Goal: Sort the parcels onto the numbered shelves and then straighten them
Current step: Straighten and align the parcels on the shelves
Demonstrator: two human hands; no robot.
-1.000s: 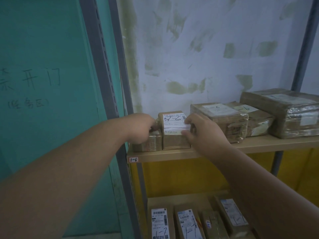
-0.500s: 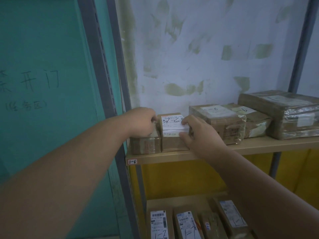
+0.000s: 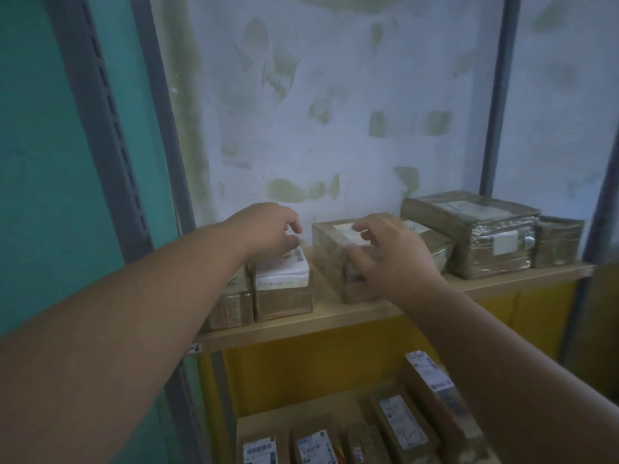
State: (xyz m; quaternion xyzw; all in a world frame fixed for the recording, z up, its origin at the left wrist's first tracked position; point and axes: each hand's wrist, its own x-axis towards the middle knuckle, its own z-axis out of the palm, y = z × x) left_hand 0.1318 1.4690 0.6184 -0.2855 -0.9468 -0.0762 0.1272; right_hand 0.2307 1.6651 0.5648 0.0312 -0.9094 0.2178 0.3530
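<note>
**Brown parcels lined up on the upper shelf, both hands on them**

Brown cardboard wrapped in clear tape makes up the small parcel (image 3: 283, 289) with the white label on top, which stands near the left end of the upper shelf (image 3: 351, 316). The left hand (image 3: 268, 231) rests on its rear top edge, fingers curled down over the label. A shorter parcel (image 3: 231, 303) touches its left side, partly hidden under the forearm.

Just to the right, across a narrow gap, sits a longer taped parcel (image 3: 331, 259). The right hand (image 3: 385, 252) is spread over its top and front corner, fingers loosely bent and blurred; whether they actually grip it cannot be told. Behind that hand another labelled parcel (image 3: 432, 241) shows, then a large flat parcel (image 3: 475, 229), with a small box (image 3: 557, 241) at the far right against the grey upright (image 3: 495, 95).

Below, on the lower shelf (image 3: 301, 413), several labelled parcels (image 3: 402, 426) lie side by side. A teal wall panel (image 3: 50, 162) fills the left.
</note>
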